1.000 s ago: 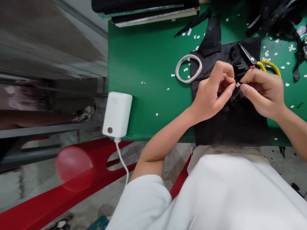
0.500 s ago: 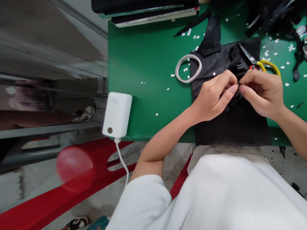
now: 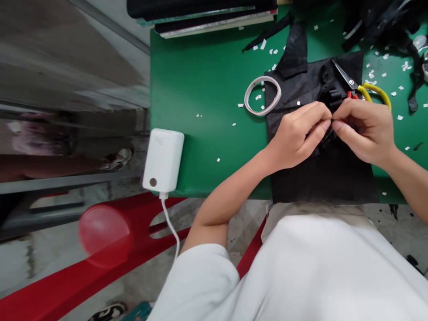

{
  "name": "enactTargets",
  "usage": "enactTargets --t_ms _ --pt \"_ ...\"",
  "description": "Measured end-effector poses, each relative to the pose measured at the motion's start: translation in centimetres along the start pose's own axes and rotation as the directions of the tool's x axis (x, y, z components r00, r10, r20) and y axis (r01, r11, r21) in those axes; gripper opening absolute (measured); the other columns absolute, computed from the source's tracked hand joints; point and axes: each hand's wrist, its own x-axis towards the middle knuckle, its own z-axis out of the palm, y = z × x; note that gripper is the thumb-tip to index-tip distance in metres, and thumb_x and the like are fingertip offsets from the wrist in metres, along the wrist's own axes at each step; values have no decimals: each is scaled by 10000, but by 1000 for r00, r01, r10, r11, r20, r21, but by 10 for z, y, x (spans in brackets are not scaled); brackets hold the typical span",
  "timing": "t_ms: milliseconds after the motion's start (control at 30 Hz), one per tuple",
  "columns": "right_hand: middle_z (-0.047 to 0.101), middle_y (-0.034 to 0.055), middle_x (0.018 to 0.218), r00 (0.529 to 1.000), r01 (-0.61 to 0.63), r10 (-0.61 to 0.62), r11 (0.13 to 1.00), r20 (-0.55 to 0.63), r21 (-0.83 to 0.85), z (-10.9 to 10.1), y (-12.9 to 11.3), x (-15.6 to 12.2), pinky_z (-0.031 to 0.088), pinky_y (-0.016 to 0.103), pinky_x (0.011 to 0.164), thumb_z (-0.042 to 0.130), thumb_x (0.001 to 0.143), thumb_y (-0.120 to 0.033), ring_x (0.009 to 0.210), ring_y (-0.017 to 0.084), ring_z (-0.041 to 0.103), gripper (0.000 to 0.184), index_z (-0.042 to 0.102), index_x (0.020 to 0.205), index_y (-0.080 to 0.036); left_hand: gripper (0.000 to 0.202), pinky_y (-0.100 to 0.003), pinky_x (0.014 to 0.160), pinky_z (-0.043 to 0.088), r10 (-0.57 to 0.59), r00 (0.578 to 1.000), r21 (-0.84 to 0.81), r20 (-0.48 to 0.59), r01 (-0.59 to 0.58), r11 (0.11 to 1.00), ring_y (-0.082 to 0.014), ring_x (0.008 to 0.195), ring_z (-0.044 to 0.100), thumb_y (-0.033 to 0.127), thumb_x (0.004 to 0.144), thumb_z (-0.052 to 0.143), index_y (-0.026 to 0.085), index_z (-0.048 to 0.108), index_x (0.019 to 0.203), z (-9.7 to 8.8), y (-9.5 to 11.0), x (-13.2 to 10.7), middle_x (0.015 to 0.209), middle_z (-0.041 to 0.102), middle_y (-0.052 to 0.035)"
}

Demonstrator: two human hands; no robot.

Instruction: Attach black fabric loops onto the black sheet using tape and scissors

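My left hand (image 3: 302, 133) and my right hand (image 3: 368, 131) meet fingertip to fingertip, both pinched closed. Whatever lies between the fingertips is too small and covered to make out. Beneath them, crinkled black strips (image 3: 329, 94) lie on a flat black sheet (image 3: 323, 180) that reaches the table's front edge. Just beyond my right hand rest scissors (image 3: 378, 90) with yellow handles, blades partly over the sheet. A small red piece (image 3: 349, 94) peeks out beside them. Left of the sheet, a roll of tape (image 3: 246, 99) overlaps its edge.
White paper bits (image 3: 263, 44) are scattered over the green table (image 3: 200, 80). A white power bank (image 3: 163, 160) with a cable sits at the front left corner. Books (image 3: 217, 26) stand at the back; black scraps (image 3: 374, 31) pile up back right. A red stool (image 3: 140, 223) is lower left.
Both hands stay almost in place, with only a slight shift of the pinched fingers. The things on the table look the same.
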Motion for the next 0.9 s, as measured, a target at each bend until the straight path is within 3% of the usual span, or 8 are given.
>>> enactTargets --t_ms 333,700,900 --pt "513 -23 619 1000 25 -26 998 5 63 0 3 -1 327 312 492 610 821 -134 515 110 419 136 584 725 -227 198 -303 716 516 -28 999 -2 15 28 1000 -141 735 620 245 995 397 208 513 839 -2 1 -1 774 602 -8" --pt "514 -16 614 1000 -7 6 998 26 64 -1 1 -1 326 324 484 656 856 -253 517 121 419 141 572 742 -252 169 -321 710 536 1 999 -38 38 0 999 -153 758 638 211 987 427 214 524 848 -5 -1 1 799 624 -18" --pt "511 -20 606 1000 12 -13 999 28 32 -2 2 -1 339 312 474 605 870 -216 501 114 417 145 561 736 -251 168 -335 718 546 -8 999 -14 47 8 1000 -159 769 644 214 985 417 216 536 867 -4 0 0 807 629 -21"
